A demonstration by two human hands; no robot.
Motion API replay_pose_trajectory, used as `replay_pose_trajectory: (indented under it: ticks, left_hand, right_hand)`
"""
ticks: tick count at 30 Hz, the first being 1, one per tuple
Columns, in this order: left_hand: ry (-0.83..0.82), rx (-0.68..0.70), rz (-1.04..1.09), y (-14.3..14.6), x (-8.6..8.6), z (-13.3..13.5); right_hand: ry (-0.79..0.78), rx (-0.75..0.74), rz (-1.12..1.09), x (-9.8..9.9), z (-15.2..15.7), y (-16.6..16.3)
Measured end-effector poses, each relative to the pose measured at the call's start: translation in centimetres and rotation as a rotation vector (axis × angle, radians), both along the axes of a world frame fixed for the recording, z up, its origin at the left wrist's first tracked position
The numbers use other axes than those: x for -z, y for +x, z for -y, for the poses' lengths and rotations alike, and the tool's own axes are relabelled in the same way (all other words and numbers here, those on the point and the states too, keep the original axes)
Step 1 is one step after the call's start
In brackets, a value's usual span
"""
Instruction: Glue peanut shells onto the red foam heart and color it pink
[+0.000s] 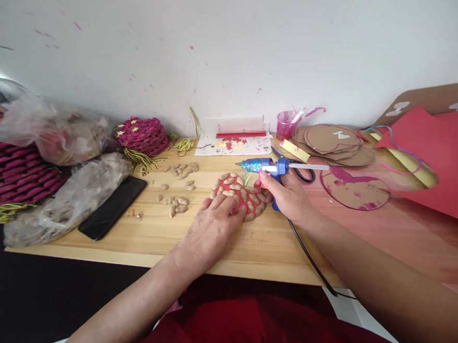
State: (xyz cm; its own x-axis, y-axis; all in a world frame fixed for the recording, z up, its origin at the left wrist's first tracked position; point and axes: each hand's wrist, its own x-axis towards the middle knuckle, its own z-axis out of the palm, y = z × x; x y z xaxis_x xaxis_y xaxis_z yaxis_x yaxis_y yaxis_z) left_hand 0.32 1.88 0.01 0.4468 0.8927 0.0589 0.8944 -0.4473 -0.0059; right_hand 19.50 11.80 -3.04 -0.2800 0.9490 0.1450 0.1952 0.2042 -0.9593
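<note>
A red cutout point(243, 196) covered with peanuts in their shells lies on the table in front of me. My left hand point(217, 223) rests on its near left edge, fingers curled and close together. The fingertips are hidden, so I cannot tell whether they pinch a peanut. My right hand point(290, 194) is wrapped round the handle of a blue hot glue gun point(278, 168), held above the cutout's far right side. The gun's nozzle points left and a white glue stick point(310, 166) sticks out at its back. Loose peanuts point(178, 207) lie left of the cutout.
A phone point(112, 208), a plastic bag point(73, 202) and purple peanut pieces point(143, 134) with yellow yarn stand left. Star confetti point(231, 143) on paper, a pink cup point(287, 124), scissors point(305, 174), cardboard cutouts point(333, 142) and red paper point(441, 160) lie behind and right. The gun's cord point(309, 255) runs over the front edge.
</note>
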Motion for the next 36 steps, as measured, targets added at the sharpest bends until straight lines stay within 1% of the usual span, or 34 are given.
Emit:
replay_pose_trajectory:
  ticks: [3, 10, 13, 17, 23, 36]
  left_hand:
    - [-0.002, -0.002, -0.009, 0.07, -0.05, -0.02]
    - [-0.033, -0.036, 0.051, -0.34, -0.25, -0.20]
    - [-0.055, -0.028, 0.057, -0.26, -0.46, -0.33]
    - [-0.036, -0.016, 0.065, -0.12, -0.54, -0.44]
    - [-0.034, -0.008, 0.056, -0.11, -0.57, -0.53]
    - [-0.016, -0.004, 0.095, -0.28, -0.30, -0.51]
  right_hand:
    - [-0.012, -0.007, 0.003, -0.08, 0.04, 0.06]
    - [-0.068, 0.013, -0.060, -0.02, 0.05, -0.03]
    - [-0.100, 0.008, -0.065, -0.24, 0.03, -0.07]
    - [-0.102, 0.021, -0.061, -0.46, 0.00, -0.11]
    - [-0.134, 0.033, -0.067, -0.33, -0.02, -0.11]
    - [-0.109, 0.043, -0.089, -0.06, -0.22, -0.04]
